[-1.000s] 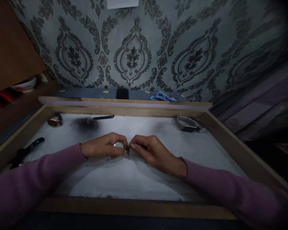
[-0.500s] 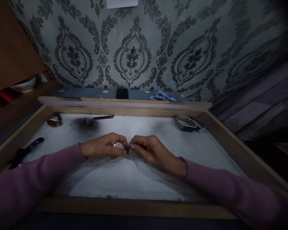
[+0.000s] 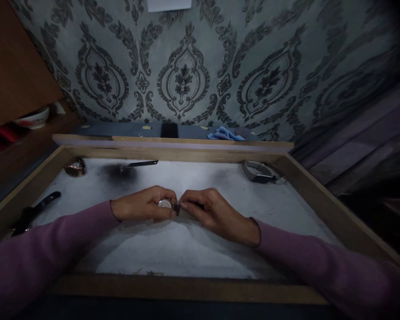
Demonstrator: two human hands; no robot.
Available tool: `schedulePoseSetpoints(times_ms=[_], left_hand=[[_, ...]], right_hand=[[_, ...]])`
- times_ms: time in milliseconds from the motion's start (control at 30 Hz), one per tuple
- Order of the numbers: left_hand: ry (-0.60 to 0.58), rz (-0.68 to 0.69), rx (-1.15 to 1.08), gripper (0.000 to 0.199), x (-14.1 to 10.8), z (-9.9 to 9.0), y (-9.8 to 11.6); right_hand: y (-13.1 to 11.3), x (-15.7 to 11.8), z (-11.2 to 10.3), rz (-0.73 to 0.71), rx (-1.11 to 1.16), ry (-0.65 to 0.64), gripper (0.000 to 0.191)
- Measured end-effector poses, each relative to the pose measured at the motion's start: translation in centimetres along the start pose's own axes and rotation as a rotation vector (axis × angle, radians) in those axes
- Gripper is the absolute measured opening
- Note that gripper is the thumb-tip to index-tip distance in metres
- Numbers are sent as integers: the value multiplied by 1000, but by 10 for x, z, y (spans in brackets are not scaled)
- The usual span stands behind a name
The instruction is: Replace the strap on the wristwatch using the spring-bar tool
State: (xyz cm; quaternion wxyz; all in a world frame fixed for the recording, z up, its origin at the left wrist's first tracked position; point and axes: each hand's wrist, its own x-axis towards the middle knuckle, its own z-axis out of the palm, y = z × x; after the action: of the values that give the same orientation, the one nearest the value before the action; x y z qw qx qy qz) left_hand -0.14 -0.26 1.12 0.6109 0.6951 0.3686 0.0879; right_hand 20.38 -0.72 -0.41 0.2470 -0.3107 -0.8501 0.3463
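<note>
Silver watch case (image 3: 165,204) between two hands (image 3: 143,207) (image 3: 211,213)

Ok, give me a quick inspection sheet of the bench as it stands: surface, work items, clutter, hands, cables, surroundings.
Surface: wooden-framed tray with a grey, smudged work mat.
Job's things: small round silver watch case with a dark strap end at its right side.
Clutter: black-strapped watch at left, rose-gold watch back left, dark blade-like tool, grey watch back right.
Hands: left hand closed on the watch case; right hand pinching at the strap end.
Cables: nothing seen.
Surroundings: patterned wallpaper, blue cloth on the back ledge, bowl on the left shelf.
</note>
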Motion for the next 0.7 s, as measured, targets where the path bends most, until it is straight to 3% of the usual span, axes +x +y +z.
schedulePoseSetpoints(times_ms=[700], left_hand=[[33,16,-9,20,0,2,-4]], right_hand=[[-1,0,-1,25,37,-19,21]])
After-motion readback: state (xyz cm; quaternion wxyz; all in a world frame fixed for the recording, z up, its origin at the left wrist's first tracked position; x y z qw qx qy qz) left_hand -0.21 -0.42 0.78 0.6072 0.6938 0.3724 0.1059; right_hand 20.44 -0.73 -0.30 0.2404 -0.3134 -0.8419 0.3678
